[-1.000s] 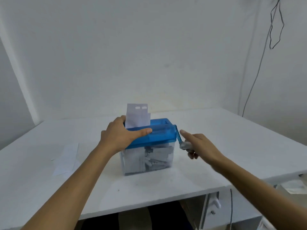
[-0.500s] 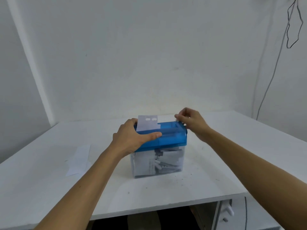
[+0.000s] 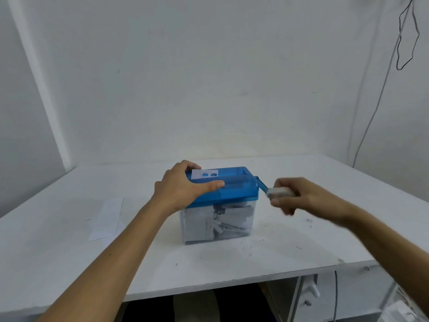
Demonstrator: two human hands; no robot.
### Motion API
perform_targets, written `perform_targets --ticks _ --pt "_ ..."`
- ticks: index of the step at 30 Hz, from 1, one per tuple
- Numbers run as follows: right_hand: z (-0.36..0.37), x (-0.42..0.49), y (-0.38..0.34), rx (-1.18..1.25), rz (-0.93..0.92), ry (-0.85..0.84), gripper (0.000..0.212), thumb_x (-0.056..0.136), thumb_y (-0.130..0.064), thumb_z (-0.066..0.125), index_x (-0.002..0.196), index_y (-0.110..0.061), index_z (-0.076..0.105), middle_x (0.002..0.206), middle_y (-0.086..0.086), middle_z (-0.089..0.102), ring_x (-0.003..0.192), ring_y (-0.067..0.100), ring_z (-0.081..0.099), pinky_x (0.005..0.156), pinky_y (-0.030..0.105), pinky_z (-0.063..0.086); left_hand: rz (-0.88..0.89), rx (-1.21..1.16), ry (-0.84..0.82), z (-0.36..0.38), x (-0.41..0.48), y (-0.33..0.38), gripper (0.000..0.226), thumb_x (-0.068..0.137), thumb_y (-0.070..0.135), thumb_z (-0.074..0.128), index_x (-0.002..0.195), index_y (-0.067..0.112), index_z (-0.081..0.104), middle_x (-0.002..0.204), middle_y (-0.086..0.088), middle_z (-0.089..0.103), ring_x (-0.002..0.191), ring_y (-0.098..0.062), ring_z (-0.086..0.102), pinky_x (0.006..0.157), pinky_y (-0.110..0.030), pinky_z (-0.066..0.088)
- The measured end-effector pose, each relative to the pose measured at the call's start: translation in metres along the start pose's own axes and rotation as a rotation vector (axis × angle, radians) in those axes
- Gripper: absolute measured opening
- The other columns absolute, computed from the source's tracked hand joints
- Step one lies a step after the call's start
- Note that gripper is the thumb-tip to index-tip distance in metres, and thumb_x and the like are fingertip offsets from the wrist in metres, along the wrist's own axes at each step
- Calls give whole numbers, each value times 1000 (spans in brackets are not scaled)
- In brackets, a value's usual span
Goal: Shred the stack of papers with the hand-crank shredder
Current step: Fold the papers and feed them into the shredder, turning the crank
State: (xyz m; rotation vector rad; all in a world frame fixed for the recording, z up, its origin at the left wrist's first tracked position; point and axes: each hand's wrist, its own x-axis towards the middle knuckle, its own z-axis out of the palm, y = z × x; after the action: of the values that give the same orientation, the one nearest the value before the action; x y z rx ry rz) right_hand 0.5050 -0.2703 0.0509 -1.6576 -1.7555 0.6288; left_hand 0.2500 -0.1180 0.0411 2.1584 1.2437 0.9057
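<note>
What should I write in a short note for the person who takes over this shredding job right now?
Left hand: grips the blue shredder lid and steadies it.
Right hand: holds the white crank handle at the shredder's right side.
Sheet in the slot: only a short top strip with two holes shows.
Clear bin: already holds many shreds.
Left to do: crank this sheet through, then feed the paper lying on the table, left of the shredder.
</note>
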Motion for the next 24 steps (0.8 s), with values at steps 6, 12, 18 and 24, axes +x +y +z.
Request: perform_targets --ticks 6,12,18,24 --pt "-31 32 -19 -12 -94 124 38 95 -49 53 92 -18 76 80 7 72 72 11 63 75 28 55 16 -41 -11 -1 -1 -1 89 46 91 70 114 36 53 110 23 54 104 -6 55 94 -40 52" --pt "-4 114 -1 238 -15 406 33 102 -40 51 105 -8 60 95 1 71 72 13 65 65 30 56 17 -37 -25 -3 -3 0 89 49 86 68 120 33 54 122 16 56 113 -10 53 102 -43 48" --pt "46 110 41 -11 162 314 24 103 -15 46 85 -8 59 77 3 63 63 11 58 53 16 45 5 -44 -10 -1 -4 -1 93 45 92 66 118 36 54 121 17 56 113 -9 53 103 -45 47" --pt "36 40 35 19 188 140 57 106 -44 35 81 -3 66 65 6 68 55 14 63 57 25 52 -8 -18 11 1 -4 2 98 40 98 59 116 37 54 119 17 55 112 -11 54 103 -48 46"
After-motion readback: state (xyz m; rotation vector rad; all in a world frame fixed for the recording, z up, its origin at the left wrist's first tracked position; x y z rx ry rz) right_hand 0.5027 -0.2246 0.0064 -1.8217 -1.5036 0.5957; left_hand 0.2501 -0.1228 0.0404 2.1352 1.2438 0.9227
